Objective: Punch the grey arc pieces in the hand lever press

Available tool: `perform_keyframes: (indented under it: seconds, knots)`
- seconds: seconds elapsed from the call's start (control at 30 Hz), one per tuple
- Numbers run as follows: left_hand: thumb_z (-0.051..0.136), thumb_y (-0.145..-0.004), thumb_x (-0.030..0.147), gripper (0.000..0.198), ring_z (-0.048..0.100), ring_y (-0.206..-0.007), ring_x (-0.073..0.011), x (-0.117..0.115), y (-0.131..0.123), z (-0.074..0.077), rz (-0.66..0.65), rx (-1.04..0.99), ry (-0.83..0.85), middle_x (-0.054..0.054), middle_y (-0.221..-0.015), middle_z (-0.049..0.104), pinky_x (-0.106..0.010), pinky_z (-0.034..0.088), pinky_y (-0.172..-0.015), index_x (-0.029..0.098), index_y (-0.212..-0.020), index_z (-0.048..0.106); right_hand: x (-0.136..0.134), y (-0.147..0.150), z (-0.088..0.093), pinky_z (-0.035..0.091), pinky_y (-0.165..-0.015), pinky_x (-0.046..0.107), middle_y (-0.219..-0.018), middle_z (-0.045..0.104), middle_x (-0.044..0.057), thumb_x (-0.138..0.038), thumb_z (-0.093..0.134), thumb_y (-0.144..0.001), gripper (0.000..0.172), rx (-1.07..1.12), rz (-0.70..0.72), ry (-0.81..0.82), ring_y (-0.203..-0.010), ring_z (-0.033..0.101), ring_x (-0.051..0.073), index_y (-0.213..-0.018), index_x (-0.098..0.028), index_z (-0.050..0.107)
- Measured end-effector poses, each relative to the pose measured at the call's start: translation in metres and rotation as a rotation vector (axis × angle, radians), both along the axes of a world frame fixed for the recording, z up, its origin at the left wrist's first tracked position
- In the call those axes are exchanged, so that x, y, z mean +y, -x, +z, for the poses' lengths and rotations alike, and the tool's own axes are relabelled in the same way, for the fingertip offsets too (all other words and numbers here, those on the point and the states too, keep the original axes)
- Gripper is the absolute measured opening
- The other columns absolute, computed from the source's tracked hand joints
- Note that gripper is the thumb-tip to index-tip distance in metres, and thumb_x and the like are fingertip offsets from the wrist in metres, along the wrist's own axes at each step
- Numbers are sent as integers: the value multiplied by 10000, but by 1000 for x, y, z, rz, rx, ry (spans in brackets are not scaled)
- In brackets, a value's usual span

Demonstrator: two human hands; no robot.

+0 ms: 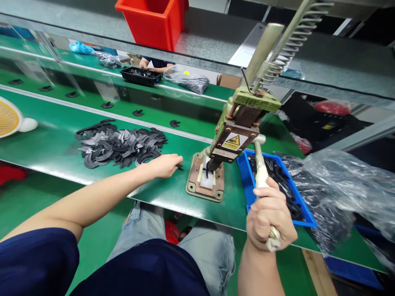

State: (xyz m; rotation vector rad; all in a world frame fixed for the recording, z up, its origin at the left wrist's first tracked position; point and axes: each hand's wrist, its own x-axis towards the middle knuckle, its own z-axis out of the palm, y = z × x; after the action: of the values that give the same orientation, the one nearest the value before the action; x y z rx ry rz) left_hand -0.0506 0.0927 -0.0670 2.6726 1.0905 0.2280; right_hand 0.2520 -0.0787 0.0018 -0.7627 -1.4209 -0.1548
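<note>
My right hand is wrapped around the pale, tape-covered lever handle of a green hand press. The press stands on a bolted base plate, and a small dark curved piece shows under its ram. Left of the base, my left hand is closed with its fingertips pinched on a small black plastic piece, mostly covered by the fingers. Close behind that hand lies a heap of black and grey curved plastic pieces on the green table.
A blue tray of black parts stands right of the press, beside clear plastic bags. Beyond the table, spaced black pieces lie on a green belt. Across it, another person's hands are near a black tray. An orange-red bin sits overhead.
</note>
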Motion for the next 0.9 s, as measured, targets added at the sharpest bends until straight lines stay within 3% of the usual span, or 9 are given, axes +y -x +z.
perform_keyframes:
  seconds: [0.17, 0.3, 0.37, 0.47, 0.67, 0.77, 0.9]
  knots:
    - [591, -958, 252, 131, 679, -881, -201, -9, -17, -20, -11, -195, 118, -61, -981, 698, -299, 511, -823, 208, -1031, 691, -1, 2, 1, 529, -1092, 644, -625, 592, -29, -343, 641, -875, 325, 9, -10, 14, -804, 703, 207, -587, -232, 539]
    - [588, -986, 429, 241, 667, -778, -183, -8, -31, -35, 228, -434, 260, -29, -846, 699, -284, 497, -737, 201, -953, 661, -1, 0, 2, 523, -1079, 661, -625, 596, -21, -334, 640, -871, 317, 1, -4, 12, -794, 699, 215, -585, -233, 549]
    - [579, -979, 473, 277, 668, -725, -177, -5, -37, -33, 334, -521, 380, -6, -775, 680, -274, 487, -686, 205, -919, 614, -1, 0, 2, 527, -1057, 674, -619, 594, -21, -327, 638, -866, 313, 1, -9, 0, -785, 693, 218, -583, -232, 544]
    - [587, -960, 505, 294, 664, -691, -172, -1, -46, -18, 330, -599, 510, 17, -739, 662, -264, 473, -654, 213, -923, 578, 0, 1, 1, 521, -1040, 697, -608, 588, -23, -307, 639, -851, 297, 4, -5, -3, -778, 690, 227, -584, -231, 534]
    - [599, -943, 462, 284, 593, -641, -169, 2, -58, 12, 253, -456, 391, 7, -706, 649, -272, 403, -611, 208, -816, 589, 1, 3, 1, 527, -1030, 696, -601, 582, -19, -295, 628, -848, 300, 12, -21, -5, -757, 681, 221, -573, -224, 530]
    - [599, -947, 483, 295, 647, -625, -171, 4, -64, 8, 217, -504, 544, 0, -720, 685, -264, 440, -590, 203, -854, 599, 1, 4, 3, 525, -1027, 683, -593, 572, -26, -284, 626, -845, 299, 11, -21, -17, -749, 674, 210, -571, -223, 523]
    - [662, -914, 447, 263, 700, -641, -176, 12, -77, -9, 181, -568, 686, -10, -727, 720, -245, 484, -573, 194, -863, 612, 2, 5, 4, 520, -1025, 672, -595, 561, -32, -286, 624, -851, 315, 12, -27, -16, -754, 675, 201, -566, -224, 506]
